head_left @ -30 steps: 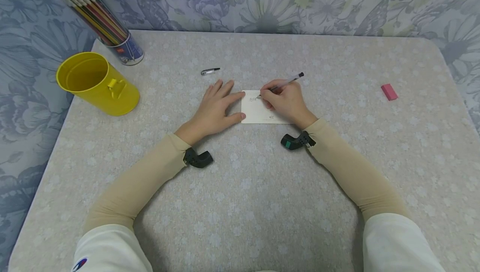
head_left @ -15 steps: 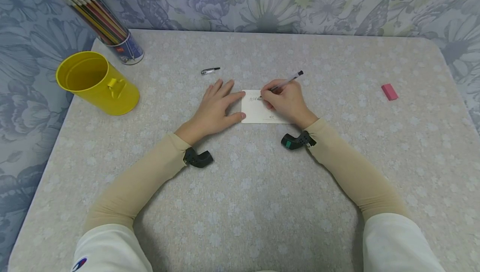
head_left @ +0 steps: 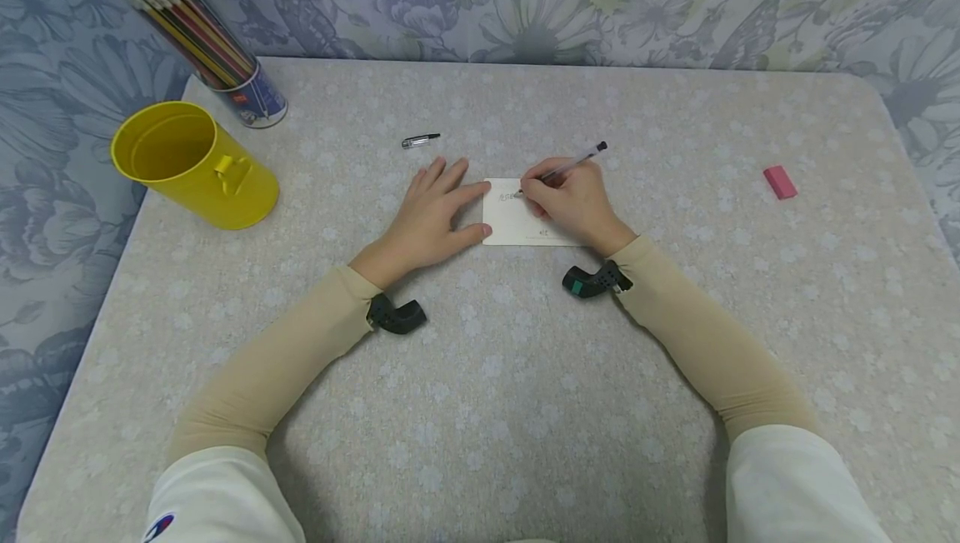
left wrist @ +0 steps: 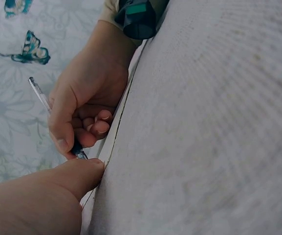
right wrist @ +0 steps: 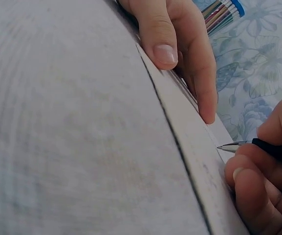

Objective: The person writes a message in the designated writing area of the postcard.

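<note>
A small white card [head_left: 504,225] lies flat on the table in the head view, with some dark handwriting near its top and a small mark lower down. My right hand [head_left: 573,201] pinches a pen [head_left: 573,164] with a clear barrel, its tip at the writing. In the right wrist view the metal pen tip [right wrist: 231,146] is close to the card's surface; I cannot tell if it touches. With fingers spread, my left hand [head_left: 423,222] lies flat, its thumb and forefinger on the card's left edge. The right hand covers the card's right part.
A pen cap [head_left: 420,141] lies behind the left hand. To the left stand a yellow cup [head_left: 217,181] and a tall tube of pencils [head_left: 202,43] with a blue lid. A pink eraser [head_left: 780,182] lies to the right. A patterned wall [head_left: 600,6] borders the table's back.
The pen tip and right fingers have shifted very slightly over the written line. The left hand and the card stay in place.
</note>
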`<state>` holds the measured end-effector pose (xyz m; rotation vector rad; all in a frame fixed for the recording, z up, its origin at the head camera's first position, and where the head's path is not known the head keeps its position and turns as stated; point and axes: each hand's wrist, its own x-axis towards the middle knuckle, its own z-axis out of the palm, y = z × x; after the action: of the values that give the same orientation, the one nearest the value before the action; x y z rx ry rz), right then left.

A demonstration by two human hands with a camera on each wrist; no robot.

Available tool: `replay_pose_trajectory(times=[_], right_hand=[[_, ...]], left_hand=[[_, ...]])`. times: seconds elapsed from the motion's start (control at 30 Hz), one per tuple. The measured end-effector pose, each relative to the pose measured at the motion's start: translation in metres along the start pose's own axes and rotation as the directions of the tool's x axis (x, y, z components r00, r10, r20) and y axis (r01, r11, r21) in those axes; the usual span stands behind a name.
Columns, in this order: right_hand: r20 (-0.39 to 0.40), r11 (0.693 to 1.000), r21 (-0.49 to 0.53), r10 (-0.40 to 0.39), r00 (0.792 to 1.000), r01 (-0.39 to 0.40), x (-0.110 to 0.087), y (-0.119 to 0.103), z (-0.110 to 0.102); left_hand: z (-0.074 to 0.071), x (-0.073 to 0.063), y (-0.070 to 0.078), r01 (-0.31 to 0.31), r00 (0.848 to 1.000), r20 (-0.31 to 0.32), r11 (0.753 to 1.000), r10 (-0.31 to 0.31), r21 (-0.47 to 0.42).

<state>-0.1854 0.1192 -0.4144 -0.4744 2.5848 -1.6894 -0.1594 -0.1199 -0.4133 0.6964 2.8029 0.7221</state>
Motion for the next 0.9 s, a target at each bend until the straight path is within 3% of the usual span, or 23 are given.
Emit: replay_pose_trajectory(times=[0.2,0.43,0.9], right_hand=[[-0.016,0.995,0.053,0.085,0.996,-0.084,0.002,0.001,-0.003],[0.079,0.985,0.087,0.14,0.987,-0.147,0.004,0.005,-0.013],[0.06,0.991,0.039,0.123,0.991,-0.125,0.004,0.004,-0.01]], left_hand=[[0.001,0.0,-0.002,-0.003,1.0,-0.003,1.0,0.003,0.002],[0.001,0.001,-0.001,-0.006,1.0,0.003,1.0,0.006,0.01],[0.001,0.0,-0.001,-0.007,1.0,-0.003,1.0,0.007,0.004]])
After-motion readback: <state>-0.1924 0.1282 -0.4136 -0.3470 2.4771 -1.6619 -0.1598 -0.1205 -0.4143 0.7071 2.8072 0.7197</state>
